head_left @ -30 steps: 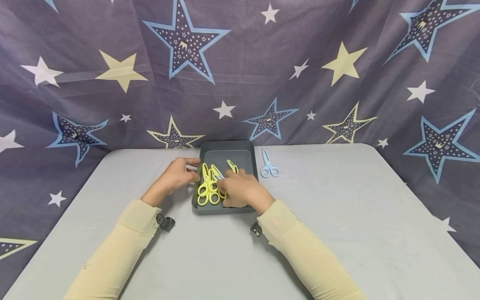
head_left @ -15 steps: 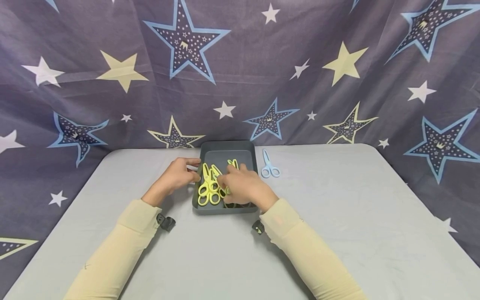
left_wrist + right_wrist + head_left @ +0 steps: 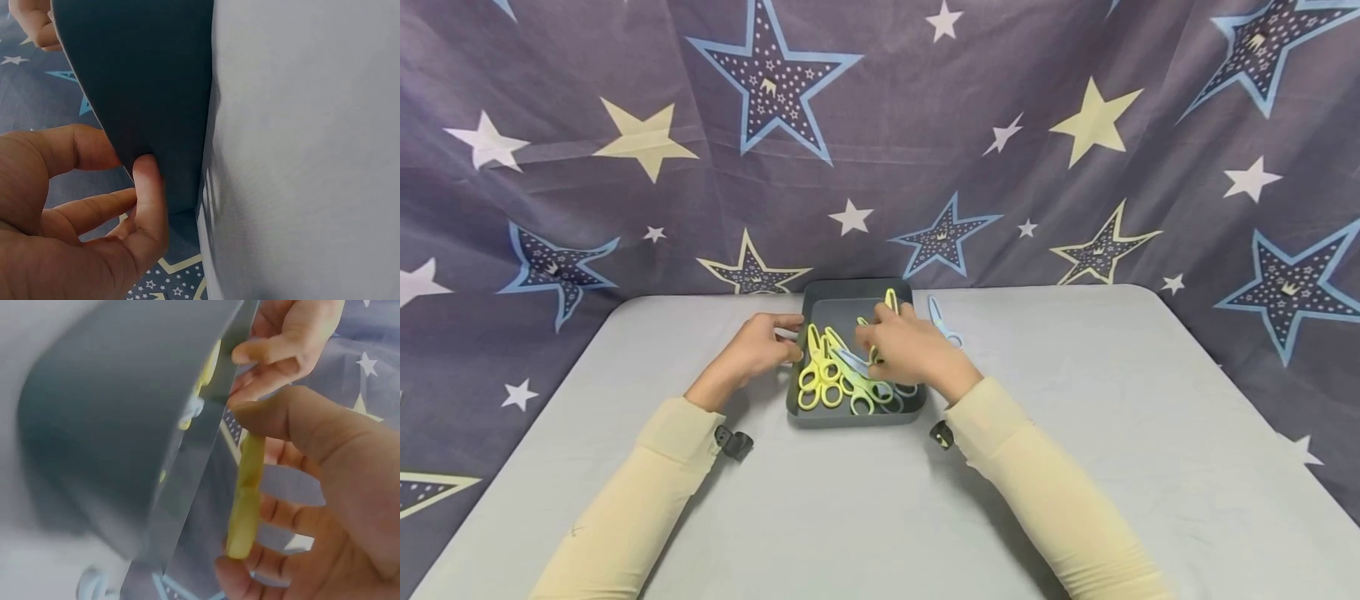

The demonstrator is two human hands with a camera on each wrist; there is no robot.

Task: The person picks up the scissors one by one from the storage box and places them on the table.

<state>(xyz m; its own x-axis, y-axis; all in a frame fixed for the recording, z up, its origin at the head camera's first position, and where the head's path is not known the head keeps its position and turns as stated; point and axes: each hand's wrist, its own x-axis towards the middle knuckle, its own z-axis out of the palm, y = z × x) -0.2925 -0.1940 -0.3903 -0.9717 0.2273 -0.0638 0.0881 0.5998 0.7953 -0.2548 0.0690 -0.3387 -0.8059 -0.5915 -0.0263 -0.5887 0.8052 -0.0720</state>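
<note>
A dark grey tray sits at the back of the table. My left hand holds its left wall, thumb on the outer side and fingers at the rim. Over the tray's right part, my right hand grips yellow scissors between thumb and fingers; their blade end points away, toward the back. Inside the tray lie several scissors: yellow ones at the left, and green-handled ones beside a light blue pair near the middle. My right hand partly covers others.
Light blue scissors lie on the table just right of the tray, partly hidden by my right hand. The table has a pale grey cover. A star-patterned curtain hangs behind its back edge.
My right hand has risen and moved right, with yellow scissors in its grip. The green and light blue scissors under it now show. My left hand stays at the tray's left rim.
</note>
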